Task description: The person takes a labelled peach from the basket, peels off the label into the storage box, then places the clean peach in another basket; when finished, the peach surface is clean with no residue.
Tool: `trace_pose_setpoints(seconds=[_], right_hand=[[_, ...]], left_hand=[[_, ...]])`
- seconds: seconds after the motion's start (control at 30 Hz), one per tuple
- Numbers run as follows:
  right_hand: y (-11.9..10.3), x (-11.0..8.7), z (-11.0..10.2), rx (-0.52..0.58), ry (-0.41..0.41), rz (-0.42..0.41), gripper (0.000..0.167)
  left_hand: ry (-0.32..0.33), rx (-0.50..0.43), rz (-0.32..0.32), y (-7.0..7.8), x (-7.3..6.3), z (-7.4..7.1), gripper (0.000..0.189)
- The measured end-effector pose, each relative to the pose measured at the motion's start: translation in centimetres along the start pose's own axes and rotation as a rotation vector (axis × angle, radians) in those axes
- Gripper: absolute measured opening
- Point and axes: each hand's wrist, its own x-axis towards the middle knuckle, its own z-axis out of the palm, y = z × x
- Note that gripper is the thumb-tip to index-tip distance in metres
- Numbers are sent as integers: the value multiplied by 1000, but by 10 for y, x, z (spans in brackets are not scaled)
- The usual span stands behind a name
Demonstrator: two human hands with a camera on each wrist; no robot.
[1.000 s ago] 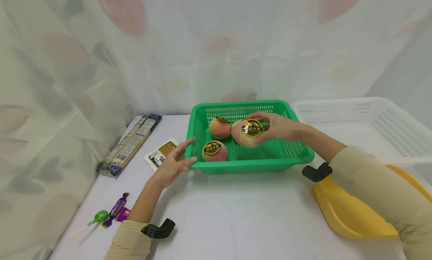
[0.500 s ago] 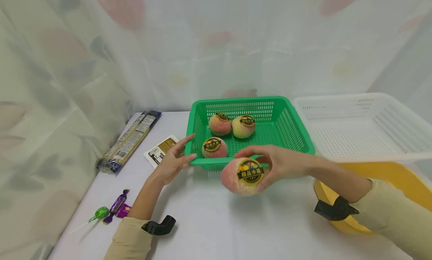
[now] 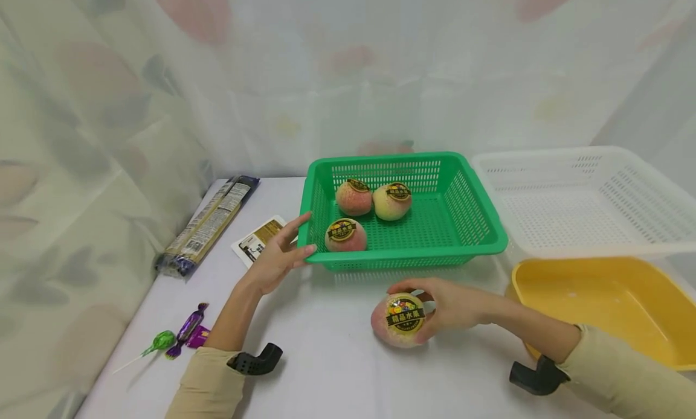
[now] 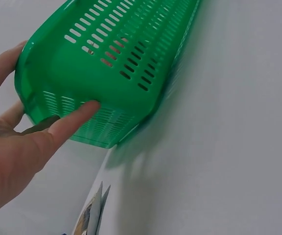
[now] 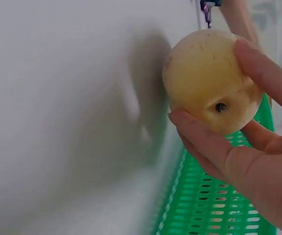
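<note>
Reader: How far along does the work stand?

Author: Partway, by judgement. One item, the held peach (image 3: 399,322), is out of the green basket (image 3: 429,226), in front of its near side. Three loose peaches (image 3: 353,200) lie inside, towards the left, and seem to be the part left. Whether the held peach touches the table (image 3: 326,364) cannot be told.

Reader: And the fingers?

Author: Those of the right hand (image 3: 457,304) are bent about the held peach, thumb and fingertips on opposing sides; a dark-centred hollow in the fruit shows in the right wrist view. Those of the left hand (image 3: 276,261) are spread and nearly straight; they touch the green basket at its left end, by the near corner, without closing round it.

Reader: The count?

Author: Four peaches: one in the grasp, three in the green basket. One white basket (image 3: 565,223) and one yellow basin (image 3: 609,298) stand to the right. On the left are one green lollipop (image 3: 162,340), one purple twist-wrapped candy (image 3: 188,330), one small purple packet (image 3: 199,336) and at least one flat packet (image 3: 262,238). Long packaging (image 3: 209,229) lies behind these; whether it is one packet or two is unclear.
</note>
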Motion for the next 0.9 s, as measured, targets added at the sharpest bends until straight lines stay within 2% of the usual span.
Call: trace_pose_setpoints(seconds=[0.13, 0.23, 0.37, 0.43, 0.47, 0.53, 0.57, 0.67, 0.73, 0.8, 0.9], right_hand=[[3, 2, -2, -30, -2, 13, 72], [2, 5, -3, -49, -9, 11, 71], [2, 7, -4, -49, -15, 19, 70], [3, 7, -4, -34, -15, 30, 70], [3, 6, -4, -27, -14, 33, 70], [5, 5, -4, -13, -10, 35, 70], [6, 5, -4, -6, -8, 36, 71], [8, 3, -4, 16, -5, 30, 72], [9, 2, -4, 20, -3, 23, 72], [10, 2, -4, 21, -4, 12, 73], [11, 2, -4, 14, -3, -7, 73]], left_hand=[[22, 69, -5, 6, -1, -3, 71], [125, 101, 47, 15, -6, -6, 65], [339, 104, 234, 31, -15, 0, 57], [391, 95, 343, 39, -18, 10, 52], [392, 95, 386, 42, -20, 16, 49], [341, 76, 447, 47, -22, 32, 44], [295, 62, 464, 47, -23, 39, 41], [110, -24, 465, 44, -23, 62, 36], [-16, -98, 418, 38, -23, 74, 37], [-115, -151, 350, 29, -22, 85, 42], [-178, -151, 229, 14, -20, 98, 50]])
